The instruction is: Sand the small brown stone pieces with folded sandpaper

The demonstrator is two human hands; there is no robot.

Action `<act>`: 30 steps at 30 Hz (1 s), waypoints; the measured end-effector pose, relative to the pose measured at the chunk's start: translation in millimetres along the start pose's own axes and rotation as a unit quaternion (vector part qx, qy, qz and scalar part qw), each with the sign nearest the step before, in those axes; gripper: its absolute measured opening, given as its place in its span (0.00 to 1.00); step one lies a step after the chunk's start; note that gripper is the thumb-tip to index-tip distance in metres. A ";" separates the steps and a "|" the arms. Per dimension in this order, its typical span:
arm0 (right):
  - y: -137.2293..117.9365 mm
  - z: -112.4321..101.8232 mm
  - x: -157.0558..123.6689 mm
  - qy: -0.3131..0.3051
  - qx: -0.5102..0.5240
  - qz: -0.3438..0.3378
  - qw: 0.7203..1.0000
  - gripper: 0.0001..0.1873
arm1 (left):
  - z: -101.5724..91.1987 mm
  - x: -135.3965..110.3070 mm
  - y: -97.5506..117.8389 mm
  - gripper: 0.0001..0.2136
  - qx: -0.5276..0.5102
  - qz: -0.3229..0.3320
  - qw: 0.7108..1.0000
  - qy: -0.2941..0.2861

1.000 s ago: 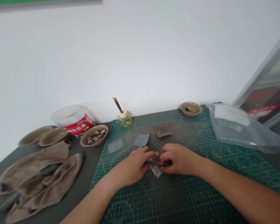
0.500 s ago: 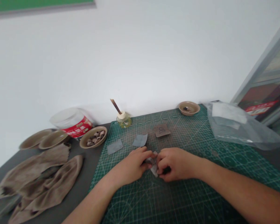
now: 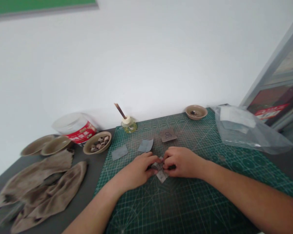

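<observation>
Both of my hands meet at the middle of a green cutting mat (image 3: 185,201). My left hand (image 3: 136,170) pinches one side of a small grey folded piece of sandpaper (image 3: 161,174). From the other side my right hand (image 3: 183,162) closes on the same piece, with something small and dark under its fingers that I cannot make out. The piece rests on the mat between the fingertips. Two grey squares (image 3: 146,145) (image 3: 119,152) and a brown square (image 3: 168,135) lie on the mat just beyond my hands.
A small glass bottle with a stick (image 3: 128,124) stands at the mat's far edge. A bowl of small stones (image 3: 97,142), two empty dishes (image 3: 45,145), a red-labelled tub (image 3: 75,127) and brown cloths (image 3: 41,185) are left. A bowl (image 3: 196,112) and clear plastic bag (image 3: 244,130) lie right.
My hands have stayed together on the small piece, shifting slightly away from me on the mat. The fingers have re-gripped it a little.
</observation>
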State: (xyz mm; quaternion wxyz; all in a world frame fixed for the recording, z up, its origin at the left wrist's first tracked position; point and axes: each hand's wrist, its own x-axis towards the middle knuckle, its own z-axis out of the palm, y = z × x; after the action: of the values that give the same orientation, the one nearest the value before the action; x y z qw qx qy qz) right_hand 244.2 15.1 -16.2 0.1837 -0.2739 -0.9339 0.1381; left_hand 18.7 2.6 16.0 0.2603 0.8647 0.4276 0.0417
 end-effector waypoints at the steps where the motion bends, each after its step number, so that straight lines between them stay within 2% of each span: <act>1: -1.7 1.7 0.4 0.002 -0.001 -0.012 1.000 0.05 | 0.2 0.3 -0.3 0.09 0.000 -0.001 1.000 0.001; 5: -4.8 4.4 -1.4 -0.021 0.025 -0.063 0.997 0.04 | 0.7 0.8 -1.9 0.09 -0.002 0.003 1.000 -0.001; 9: -2.1 -0.3 -2.4 -0.021 0.018 -0.024 0.999 0.02 | 0.8 0.7 -2.9 0.12 -0.007 0.004 1.000 0.004; 11: -4.5 1.1 -0.5 -0.012 0.009 -0.012 1.000 0.03 | 0.9 0.7 -3.2 0.10 -0.007 0.006 1.000 0.003; 16: -11.0 8.9 0.8 -0.030 0.036 -0.068 0.997 0.04 | 2.1 1.0 -4.3 0.07 -0.006 0.015 1.000 0.006; 21: -4.9 3.1 -1.7 -0.014 0.017 -0.010 1.000 0.03 | 0.7 1.0 -3.2 0.09 0.000 0.014 1.000 0.004; 26: -5.8 1.6 -0.9 -0.036 0.043 -0.052 0.997 0.01 | 0.3 0.9 -2.5 0.08 -0.003 0.020 1.000 0.007; 30: -3.4 -0.9 -1.6 -0.018 0.018 -0.010 1.000 0.02 | 1.3 0.4 -4.9 0.10 -0.005 0.027 1.000 0.006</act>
State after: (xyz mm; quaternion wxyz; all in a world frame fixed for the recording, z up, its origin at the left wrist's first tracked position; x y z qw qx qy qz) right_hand 244.3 11.6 -14.6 0.1728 -0.2589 -0.9370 0.1584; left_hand 15.8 4.8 12.4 0.2608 0.8741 0.4058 0.0563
